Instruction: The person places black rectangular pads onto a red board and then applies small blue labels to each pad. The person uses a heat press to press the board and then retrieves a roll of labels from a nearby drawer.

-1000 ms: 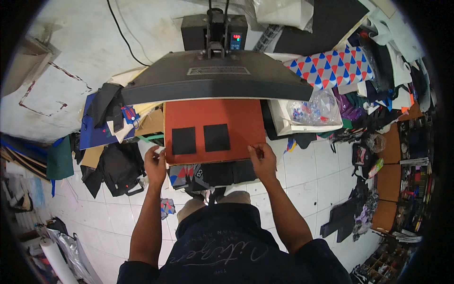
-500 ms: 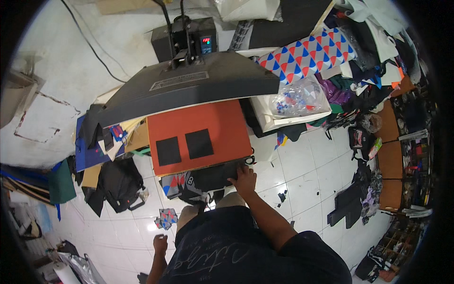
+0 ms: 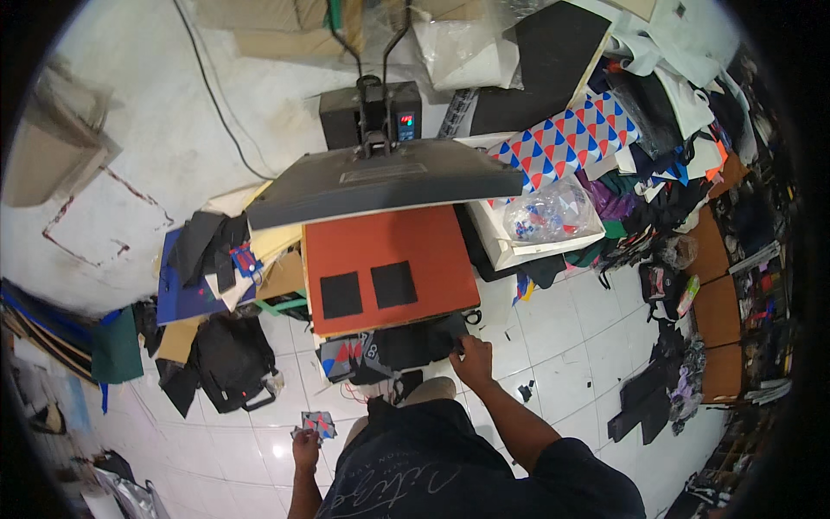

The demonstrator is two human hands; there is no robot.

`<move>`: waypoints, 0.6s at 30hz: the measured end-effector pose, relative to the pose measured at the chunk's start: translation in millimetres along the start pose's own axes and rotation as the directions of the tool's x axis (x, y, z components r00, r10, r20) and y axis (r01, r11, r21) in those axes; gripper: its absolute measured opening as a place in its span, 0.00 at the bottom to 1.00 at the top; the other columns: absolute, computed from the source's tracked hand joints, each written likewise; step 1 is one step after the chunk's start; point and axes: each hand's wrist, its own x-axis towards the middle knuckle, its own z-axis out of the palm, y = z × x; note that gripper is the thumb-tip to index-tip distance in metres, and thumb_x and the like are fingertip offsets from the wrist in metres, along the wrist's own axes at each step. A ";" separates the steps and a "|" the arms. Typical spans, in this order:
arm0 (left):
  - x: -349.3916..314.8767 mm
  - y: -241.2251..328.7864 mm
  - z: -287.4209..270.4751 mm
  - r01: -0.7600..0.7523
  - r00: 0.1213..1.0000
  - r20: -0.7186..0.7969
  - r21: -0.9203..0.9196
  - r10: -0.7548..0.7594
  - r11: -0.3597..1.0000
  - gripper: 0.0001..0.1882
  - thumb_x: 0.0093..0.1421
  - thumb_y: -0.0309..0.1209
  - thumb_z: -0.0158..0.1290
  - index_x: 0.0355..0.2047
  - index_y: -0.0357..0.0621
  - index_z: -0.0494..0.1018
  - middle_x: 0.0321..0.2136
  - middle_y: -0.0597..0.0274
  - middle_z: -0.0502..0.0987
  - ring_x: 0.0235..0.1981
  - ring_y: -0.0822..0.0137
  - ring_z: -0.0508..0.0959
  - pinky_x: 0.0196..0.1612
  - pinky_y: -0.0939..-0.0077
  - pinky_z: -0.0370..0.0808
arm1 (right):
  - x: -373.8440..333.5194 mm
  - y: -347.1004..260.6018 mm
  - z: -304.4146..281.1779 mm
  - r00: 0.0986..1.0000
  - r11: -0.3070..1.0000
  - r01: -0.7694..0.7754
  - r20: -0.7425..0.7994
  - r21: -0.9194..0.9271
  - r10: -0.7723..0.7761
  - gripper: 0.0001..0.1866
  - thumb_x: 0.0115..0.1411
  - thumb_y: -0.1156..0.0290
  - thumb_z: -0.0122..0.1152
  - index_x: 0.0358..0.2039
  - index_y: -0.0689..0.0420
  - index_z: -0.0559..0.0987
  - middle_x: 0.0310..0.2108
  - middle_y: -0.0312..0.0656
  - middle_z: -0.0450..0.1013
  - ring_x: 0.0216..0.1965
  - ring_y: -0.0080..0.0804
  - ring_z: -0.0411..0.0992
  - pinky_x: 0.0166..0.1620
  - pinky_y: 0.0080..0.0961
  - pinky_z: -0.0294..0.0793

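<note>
My right hand [image 3: 472, 362] has its thumb and fingers closed on the edge of a dark fabric piece [image 3: 449, 330], just below the front right corner of an orange heat press pad [image 3: 389, 245]. Lower left, my left hand [image 3: 305, 450] has curled fingers overlapping the near edge of several small patterned patches [image 3: 321, 423] in grey, red and blue. Whether it grips one is too small to tell. Two black squares [image 3: 341, 296] lie side by side on the pad. Above them, the dark upper plate [image 3: 385, 190] of the press is raised. Grey and black printed fabric [image 3: 350, 356] sits below the pad's front edge.
A white box [image 3: 536, 251] with bagged small pieces stands right of the press, beside a patterned roll [image 3: 571, 138]. A black bag [image 3: 233, 363] lies on the tiled floor at left. Heaped fabrics and dark sheets [image 3: 640, 402] are at right.
The view has shifted, so the press sits farther right and lower. My right hand has gone from lying on the dark fabric to pinching its edge. My left hand has come up against the patterned patches.
</note>
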 end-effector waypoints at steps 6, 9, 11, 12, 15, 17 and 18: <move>-30.5 -14.5 -20.0 0.172 0.984 -0.042 -0.018 -0.173 0.985 0.16 0.54 0.33 0.57 0.38 0.33 0.72 0.27 0.54 0.76 0.21 0.68 0.75 0.22 0.76 0.72 | 2.3 -48.4 -27.7 0.901 0.563 -0.275 0.004 0.779 0.435 0.14 0.57 0.67 0.50 0.39 0.63 0.72 0.34 0.40 0.71 0.35 0.29 0.67 0.42 0.24 0.66; -39.4 -81.5 -38.9 0.279 0.959 -0.072 0.048 -0.275 0.959 0.16 0.53 0.34 0.57 0.38 0.35 0.73 0.24 0.56 0.75 0.16 0.68 0.74 0.18 0.76 0.70 | 33.7 -49.1 -28.7 0.819 0.470 -0.437 0.123 0.767 0.561 0.14 0.59 0.66 0.50 0.38 0.64 0.74 0.35 0.38 0.71 0.36 0.29 0.67 0.41 0.25 0.67; -53.5 -95.9 -43.2 0.377 0.925 -0.059 0.035 -0.375 0.925 0.17 0.53 0.34 0.57 0.38 0.35 0.73 0.23 0.56 0.75 0.16 0.67 0.74 0.17 0.76 0.69 | 59.9 -44.6 -36.0 0.908 0.698 -0.292 -0.041 0.653 0.418 0.15 0.59 0.65 0.50 0.37 0.65 0.75 0.35 0.39 0.72 0.35 0.29 0.68 0.40 0.26 0.67; -58.8 -98.0 -46.5 0.420 0.907 -0.058 0.029 -0.417 0.907 0.17 0.52 0.34 0.57 0.38 0.35 0.73 0.23 0.56 0.75 0.16 0.67 0.74 0.16 0.75 0.69 | 77.1 -44.1 -38.0 0.939 0.786 -0.204 -0.111 0.583 0.326 0.15 0.60 0.64 0.50 0.36 0.65 0.75 0.36 0.40 0.72 0.35 0.29 0.68 0.39 0.26 0.67; -65.6 -100.1 -48.9 0.412 0.910 -0.053 0.026 -0.410 0.911 0.18 0.52 0.35 0.56 0.39 0.34 0.73 0.22 0.55 0.75 0.16 0.66 0.74 0.15 0.75 0.67 | 134.9 -34.1 -43.0 0.968 0.654 -0.233 0.105 0.719 0.230 0.16 0.58 0.64 0.56 0.35 0.68 0.75 0.35 0.43 0.74 0.35 0.30 0.71 0.39 0.28 0.69; -69.9 -94.0 -45.7 0.416 0.909 -0.075 0.059 -0.411 0.908 0.19 0.52 0.35 0.56 0.40 0.34 0.72 0.22 0.56 0.75 0.16 0.67 0.74 0.15 0.76 0.67 | 161.2 -19.6 -40.6 0.967 0.819 -0.252 0.167 0.515 0.192 0.17 0.55 0.66 0.60 0.36 0.69 0.75 0.34 0.44 0.74 0.35 0.31 0.72 0.39 0.29 0.69; -67.2 -87.2 -39.4 0.403 0.913 -0.075 0.030 -0.400 0.915 0.19 0.53 0.35 0.56 0.41 0.34 0.72 0.22 0.57 0.75 0.16 0.67 0.74 0.15 0.76 0.67 | 169.9 2.0 -32.0 0.983 0.854 -0.181 0.081 0.487 0.163 0.18 0.53 0.66 0.63 0.36 0.68 0.74 0.32 0.44 0.74 0.35 0.32 0.72 0.39 0.29 0.70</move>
